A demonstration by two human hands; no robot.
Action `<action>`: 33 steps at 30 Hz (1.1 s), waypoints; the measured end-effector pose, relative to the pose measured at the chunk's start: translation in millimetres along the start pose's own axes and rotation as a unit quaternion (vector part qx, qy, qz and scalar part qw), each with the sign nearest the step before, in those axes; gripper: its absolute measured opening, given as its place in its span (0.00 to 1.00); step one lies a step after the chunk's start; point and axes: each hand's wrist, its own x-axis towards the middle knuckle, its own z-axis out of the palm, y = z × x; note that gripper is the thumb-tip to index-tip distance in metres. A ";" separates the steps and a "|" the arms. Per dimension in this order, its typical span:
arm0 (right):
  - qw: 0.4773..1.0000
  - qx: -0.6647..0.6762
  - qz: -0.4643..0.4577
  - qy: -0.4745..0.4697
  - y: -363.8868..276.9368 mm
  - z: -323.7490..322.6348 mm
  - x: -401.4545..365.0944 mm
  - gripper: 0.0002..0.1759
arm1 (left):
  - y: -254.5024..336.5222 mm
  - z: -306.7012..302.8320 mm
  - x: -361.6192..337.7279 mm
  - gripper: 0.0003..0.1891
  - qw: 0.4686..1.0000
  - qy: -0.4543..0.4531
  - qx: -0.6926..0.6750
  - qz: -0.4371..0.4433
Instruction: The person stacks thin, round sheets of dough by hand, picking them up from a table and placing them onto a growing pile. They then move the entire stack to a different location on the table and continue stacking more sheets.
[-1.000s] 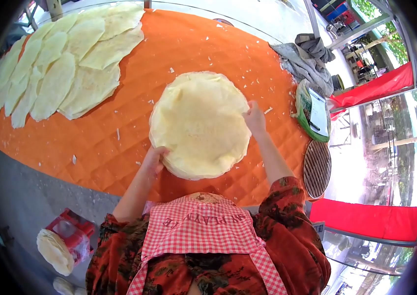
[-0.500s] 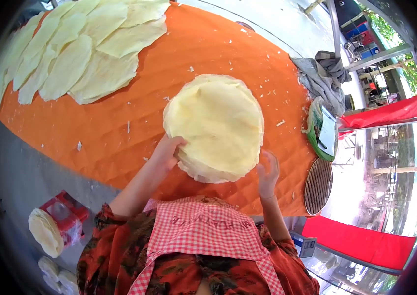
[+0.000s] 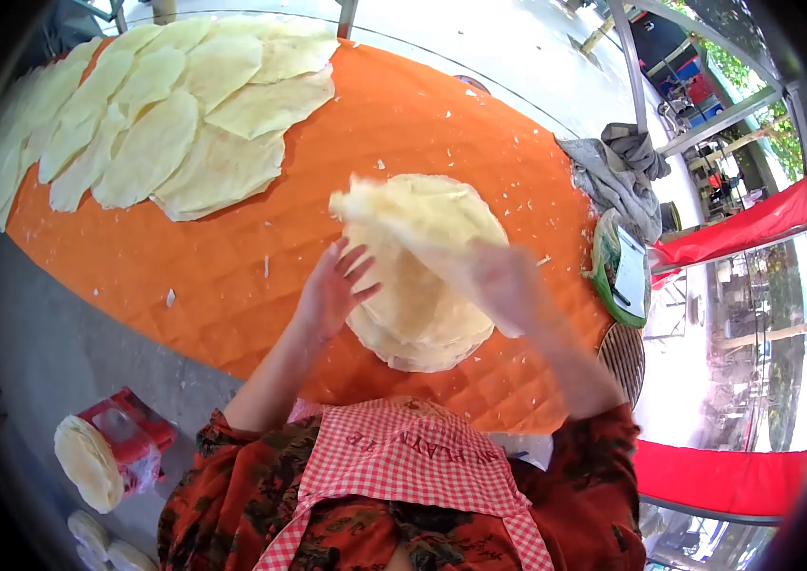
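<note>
A round stack of thin, pale yellow flatbread sheets (image 3: 418, 328) lies on the orange cloth (image 3: 261, 314) in front of me. One flatbread sheet (image 3: 398, 221), smeared by motion, is lifted at a slant above the stack. My right hand (image 3: 508, 281), also blurred, grips this sheet at its right end. At the stack's left edge is my left hand (image 3: 332, 290), open, its fingers spread and nothing in it.
Overlapping flatbread sheets (image 3: 161, 133) cover the far left of the cloth. On the right edge are a grey cloth (image 3: 612, 171), a green basket (image 3: 603, 281) with a clipboard, and a round slatted rack (image 3: 622, 357). A red crate (image 3: 132, 428) is at lower left.
My right hand has moved from the stack's right side over it, raising a sheet. My left hand has let go of the stack's edge and opened.
</note>
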 end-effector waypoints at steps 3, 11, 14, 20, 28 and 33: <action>0.945 0.246 0.214 -0.035 2.5 -84.3 36.6 0.15 | -14.5 -34.5 0.9 0.30 0.992 0.043 0.111 0.031; 0.736 0.602 0.308 -0.017 156.2 19.1 -23.0 0.30 | -8.2 -32.1 -9.8 0.25 0.998 0.022 0.053 -0.030; 0.641 0.641 0.419 -0.058 212.6 121.5 -79.6 0.30 | -38.1 -80.7 21.6 0.24 0.978 0.095 0.183 -0.005; 0.659 0.608 0.442 -0.030 201.9 153.6 -97.1 0.29 | -41.0 -78.8 22.1 0.26 0.949 0.159 0.272 0.015; 0.756 0.560 0.336 0.040 154.7 121.5 -68.2 0.34 | -17.5 -52.7 10.1 0.28 0.927 0.111 0.310 0.180; 0.742 0.612 0.262 0.078 52.1 89.1 -2.9 0.35 | 91.2 -42.8 -54.7 0.24 0.928 0.130 0.292 0.193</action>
